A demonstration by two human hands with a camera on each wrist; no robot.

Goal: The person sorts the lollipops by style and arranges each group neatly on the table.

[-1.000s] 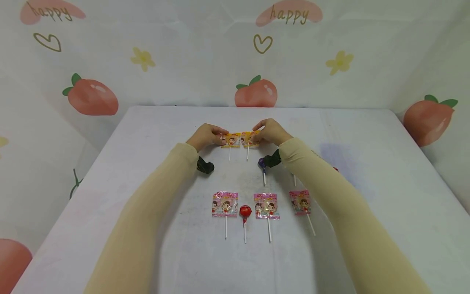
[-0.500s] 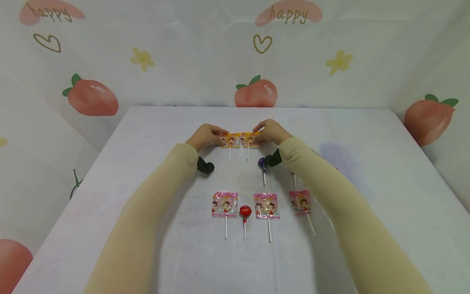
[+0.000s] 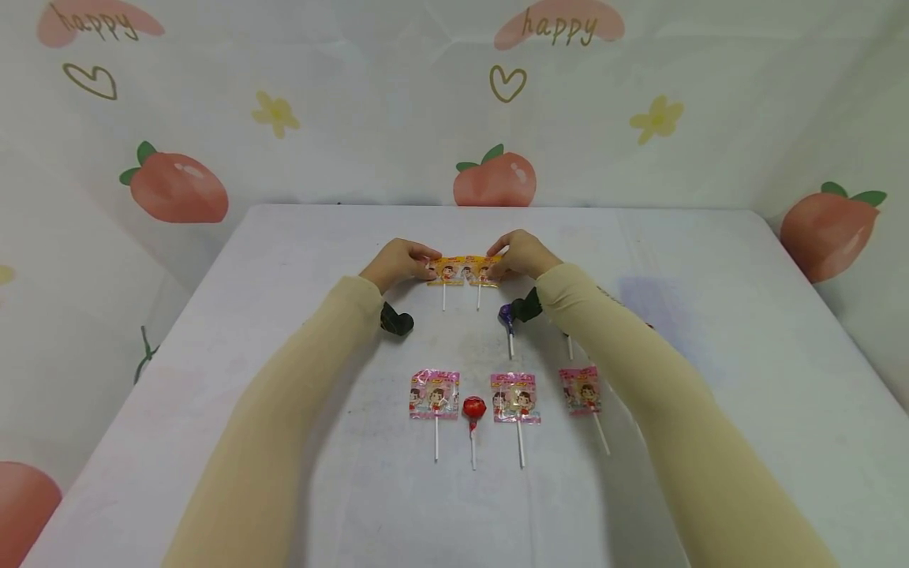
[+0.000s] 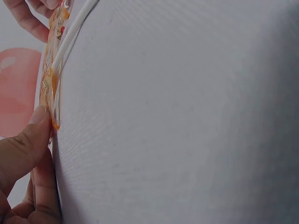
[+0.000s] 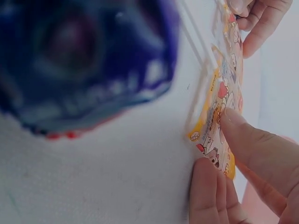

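Observation:
At the far middle of the table, my left hand (image 3: 401, 264) pinches the left edge of a yellow-wrapped lollipop (image 3: 447, 270), thumb on its face in the left wrist view. My right hand (image 3: 524, 256) grips the right edge of a second yellow-wrapped lollipop (image 3: 479, 272). Their flat wrappers meet side by side, and both white sticks point toward me. In the right wrist view, thumb and fingers (image 5: 254, 144) hold the printed wrapper (image 5: 217, 112) from both sides. A purple lollipop (image 3: 506, 314) lies just in front of my right hand and looms blurred in the right wrist view.
Nearer me, pink-wrapped lollipops (image 3: 435, 394) and a red ball lollipop (image 3: 473, 408) lie in a row on the white table (image 3: 398, 505). Another stick (image 3: 569, 347) pokes out beside my right sleeve (image 3: 639, 379). A peach-printed cloth (image 3: 398, 118) hangs behind the table.
My right hand has shifted slightly left with its lollipop, closing the narrow gap between the two yellow wrappers. My left hand has stayed in place.

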